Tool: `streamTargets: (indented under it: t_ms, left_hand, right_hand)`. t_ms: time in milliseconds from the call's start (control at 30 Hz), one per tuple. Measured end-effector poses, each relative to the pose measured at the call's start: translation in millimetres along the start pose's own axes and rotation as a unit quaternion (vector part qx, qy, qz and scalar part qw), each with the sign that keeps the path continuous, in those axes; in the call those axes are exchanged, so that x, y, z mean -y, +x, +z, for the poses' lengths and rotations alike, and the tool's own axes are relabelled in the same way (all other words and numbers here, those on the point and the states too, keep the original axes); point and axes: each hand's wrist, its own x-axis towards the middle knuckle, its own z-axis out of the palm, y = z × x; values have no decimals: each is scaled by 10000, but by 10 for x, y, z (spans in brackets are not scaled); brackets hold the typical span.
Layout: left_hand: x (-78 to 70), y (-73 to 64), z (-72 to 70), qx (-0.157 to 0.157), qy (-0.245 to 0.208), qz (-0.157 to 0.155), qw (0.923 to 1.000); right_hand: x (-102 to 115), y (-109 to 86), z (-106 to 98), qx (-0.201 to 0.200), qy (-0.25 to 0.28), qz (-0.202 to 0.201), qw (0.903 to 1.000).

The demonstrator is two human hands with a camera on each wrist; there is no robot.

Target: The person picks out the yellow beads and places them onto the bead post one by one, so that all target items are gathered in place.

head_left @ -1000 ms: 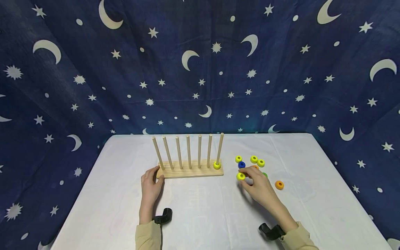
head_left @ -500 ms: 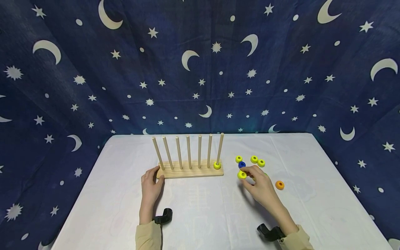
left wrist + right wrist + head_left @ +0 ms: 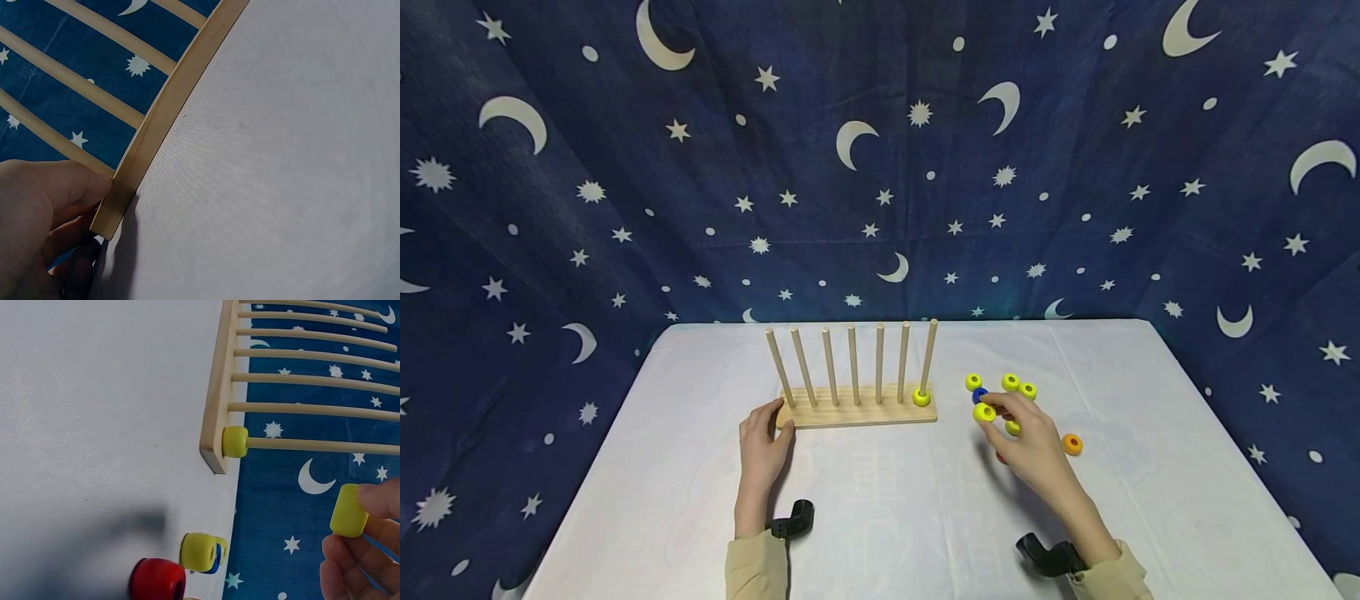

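Observation:
A wooden base [image 3: 865, 414] with a row of several upright pegs stands on the table. My left hand [image 3: 762, 446] grips the base's left end, with the thumb on its edge in the left wrist view. Around the foot of the rightmost peg sits one yellow bead [image 3: 921, 398]. To the right of the rack, my right hand [image 3: 1036, 446] pinches another yellow bead [image 3: 349, 510] between thumb and fingers. It is raised over the loose beads and overlaps a blue bead [image 3: 978, 395] in the head view. A red bead [image 3: 157, 579] lies under this hand, mostly hidden in the head view.
Several loose beads lie right of the rack, among them a yellow bead [image 3: 1010, 382] at the back and an orange bead [image 3: 1072, 444] on the right. A white cloth [image 3: 865, 517] covers the table. Behind hangs a dark blue curtain [image 3: 820, 183] with moons and stars.
My right hand has shifted slightly back and to the right with the yellow bead, uncovering a red bead and covering a green one. My left hand and the rack have stayed put.

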Motion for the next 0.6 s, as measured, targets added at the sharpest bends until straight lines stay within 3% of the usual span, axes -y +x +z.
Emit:
streamTargets:
  t_ms: [433,600]
  left_hand:
    - [-11,-7,-9,22,-13,-37,10000]
    - [-18,-9,-11,41,-4,-55,10000]
  right_hand:
    - [105,45,-41,-210,30,-196,9996]
    - [140,76,-49,-426,61,-471,9980]
